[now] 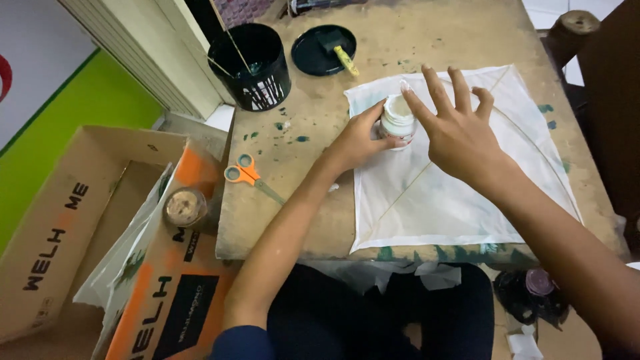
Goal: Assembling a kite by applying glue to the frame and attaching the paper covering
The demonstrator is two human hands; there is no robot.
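Note:
A small white jar (398,122) stands open on a white paper kite (460,193) that lies flat on the wooden table (393,47). My left hand (357,140) wraps around the jar's side and holds it. Just right of the jar, my right hand (457,130) hovers with fingers spread, its index fingertip at the jar's mouth. Thin sticks run across the kite as a spine and a curved bow.
Orange-handled scissors (245,173) lie left of the kite. A black bucket (250,67) with sticks and a black lid (323,50) holding a brush stand at the back. A cardboard box (73,220) and a tape roll (185,207) sit at left.

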